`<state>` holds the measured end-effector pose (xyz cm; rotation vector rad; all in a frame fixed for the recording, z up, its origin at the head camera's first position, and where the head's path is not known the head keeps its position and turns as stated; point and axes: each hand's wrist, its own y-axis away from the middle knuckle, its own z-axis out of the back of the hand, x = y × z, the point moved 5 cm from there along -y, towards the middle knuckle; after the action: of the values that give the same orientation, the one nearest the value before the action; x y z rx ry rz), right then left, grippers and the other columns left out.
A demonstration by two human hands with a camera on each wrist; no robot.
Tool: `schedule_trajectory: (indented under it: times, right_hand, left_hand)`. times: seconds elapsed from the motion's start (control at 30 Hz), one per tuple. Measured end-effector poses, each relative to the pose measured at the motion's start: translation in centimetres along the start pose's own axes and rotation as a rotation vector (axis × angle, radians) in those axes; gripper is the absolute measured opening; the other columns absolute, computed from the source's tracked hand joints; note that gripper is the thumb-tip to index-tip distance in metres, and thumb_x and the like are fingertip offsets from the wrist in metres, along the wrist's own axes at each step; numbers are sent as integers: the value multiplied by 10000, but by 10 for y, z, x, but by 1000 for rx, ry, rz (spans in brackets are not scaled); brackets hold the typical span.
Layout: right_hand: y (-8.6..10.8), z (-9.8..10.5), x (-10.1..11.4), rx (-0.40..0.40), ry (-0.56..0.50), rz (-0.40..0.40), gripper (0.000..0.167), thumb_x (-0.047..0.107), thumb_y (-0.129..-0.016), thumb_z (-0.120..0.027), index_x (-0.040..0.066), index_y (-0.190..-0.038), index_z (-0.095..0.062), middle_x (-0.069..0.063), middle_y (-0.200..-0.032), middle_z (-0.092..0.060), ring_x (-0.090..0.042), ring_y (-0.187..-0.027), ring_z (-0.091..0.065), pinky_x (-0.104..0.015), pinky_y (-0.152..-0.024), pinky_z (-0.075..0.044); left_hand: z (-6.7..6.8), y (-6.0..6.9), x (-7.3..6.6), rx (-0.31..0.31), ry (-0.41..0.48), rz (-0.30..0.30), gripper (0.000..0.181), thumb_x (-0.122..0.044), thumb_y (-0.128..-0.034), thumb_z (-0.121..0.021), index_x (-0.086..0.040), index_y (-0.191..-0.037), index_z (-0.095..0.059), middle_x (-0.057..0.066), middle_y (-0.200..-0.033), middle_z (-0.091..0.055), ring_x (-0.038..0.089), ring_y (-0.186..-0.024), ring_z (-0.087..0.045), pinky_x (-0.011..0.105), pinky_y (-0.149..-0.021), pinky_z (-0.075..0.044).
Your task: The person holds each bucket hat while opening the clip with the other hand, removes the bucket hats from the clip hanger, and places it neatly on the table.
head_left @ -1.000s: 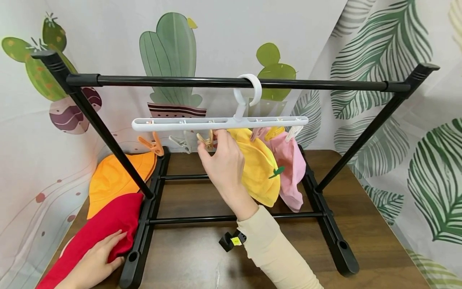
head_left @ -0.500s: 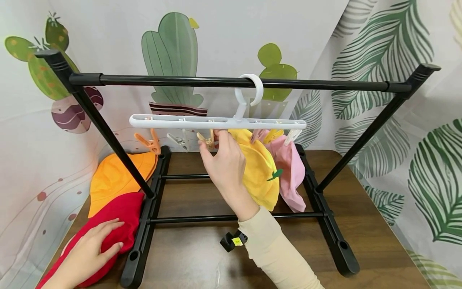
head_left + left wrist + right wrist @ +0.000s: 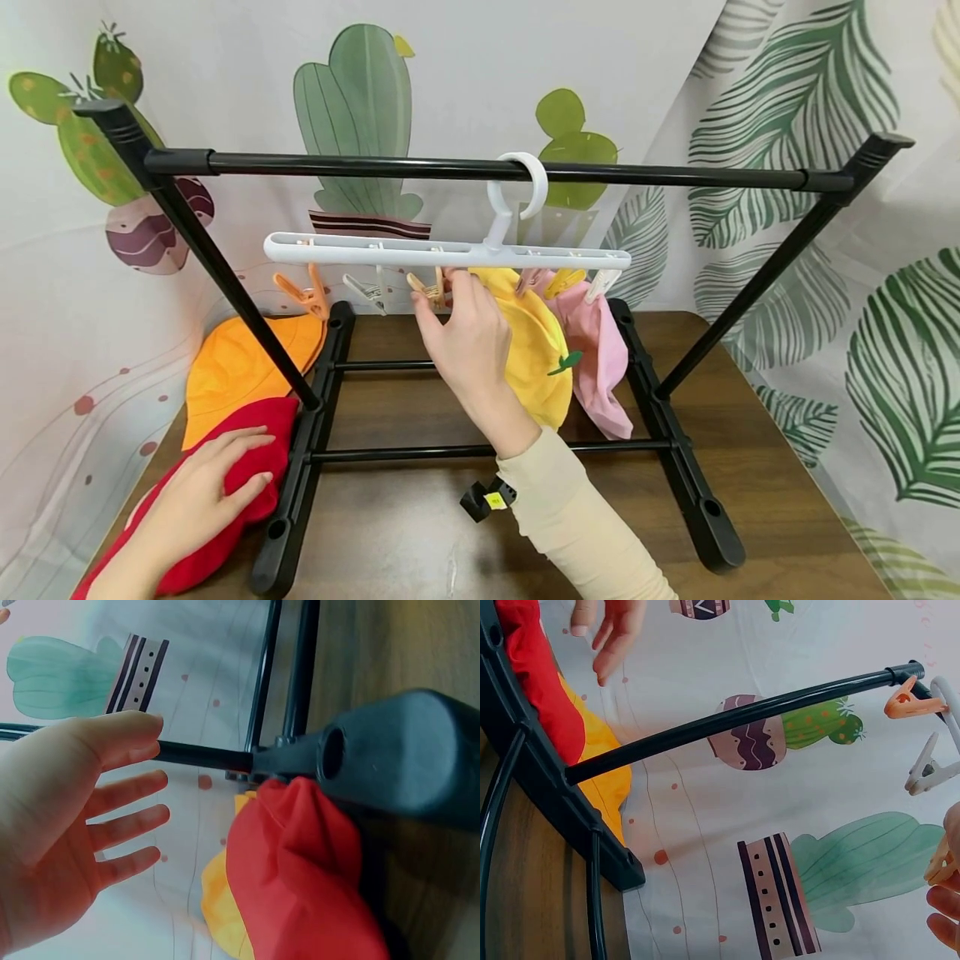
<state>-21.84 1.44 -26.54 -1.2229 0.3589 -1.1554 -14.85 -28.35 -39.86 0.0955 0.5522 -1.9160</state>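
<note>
A white clip hanger point(image 3: 442, 250) hangs by its hook from a black rail, with several coloured clothespins along it. My right hand point(image 3: 468, 342) pinches a beige clothespin point(image 3: 426, 288) at the middle; it also shows in the right wrist view point(image 3: 940, 866). A yellow hat point(image 3: 536, 350) with a green sprout hangs just right of that hand, its top edge partly hidden. Beyond it a pink hat point(image 3: 600, 358) hangs below the pink, yellow and white clothespins. My left hand point(image 3: 191, 500), fingers spread, hovers over a red hat point(image 3: 300, 870) on the table, apart from it.
The black rack's frame point(image 3: 307, 467) stands on a brown wooden table point(image 3: 390, 525). An orange hat point(image 3: 247, 367) lies behind the red one, outside the left foot. An orange clothespin point(image 3: 306, 296) and a white clothespin point(image 3: 367, 289) hang at the hanger's left. Patterned cloth point(image 3: 480, 75) backs the table.
My left hand has risen off the red hat and moved forward. The hanger has shifted slightly left, its left end tipping up. My right hand has kept its pinch on the beige clothespin.
</note>
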Motion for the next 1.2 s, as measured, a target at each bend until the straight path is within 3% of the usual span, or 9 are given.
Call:
schedule_trajectory:
  times: [0.2, 0.5, 1.0, 1.2]
  right_hand:
    - [0, 1, 1, 5, -9, 8, 286, 332, -807, -674, 83, -920, -589, -9, -741, -594, -143, -647, -563, -275, -523, -460]
    - [1, 8, -1, 20, -34, 17, 246, 292, -816, -665, 96, -961, -631, -7, -811, -630, -123, -682, -590, -261, -525, -462]
    - [-5, 50, -9, -16, -110, 30, 191, 201, -817, -676, 99, -977, -665, -13, -915, -677, -148, -786, -620, -299, -656, -486]
    - [-4, 64, -18, -8, -146, 70, 206, 164, -814, -668, 83, -1003, -660, -62, -900, -657, -204, -828, -608, -324, -719, -477]
  left_hand:
    - [-1, -11, -5, -8, 18, 9, 432, -215, -720, -778, -126, -1109, -614, 60, -1132, -583, 240, -1011, -536, 513, -793, -475]
    - [-4, -22, -14, -49, 25, -13, 391, -159, -708, -779, -138, -1070, -633, 41, -1136, -589, 221, -1010, -541, 478, -796, -484]
    - [-9, -41, -36, -136, 71, -66, 326, -138, -745, -744, -145, -1053, -636, -1, -1155, -589, 193, -1048, -533, 408, -848, -430]
    - [-11, -47, -42, -188, 101, -93, 326, -139, -758, -732, -139, -1068, -633, -28, -1146, -589, 152, -1048, -529, 247, -887, -391]
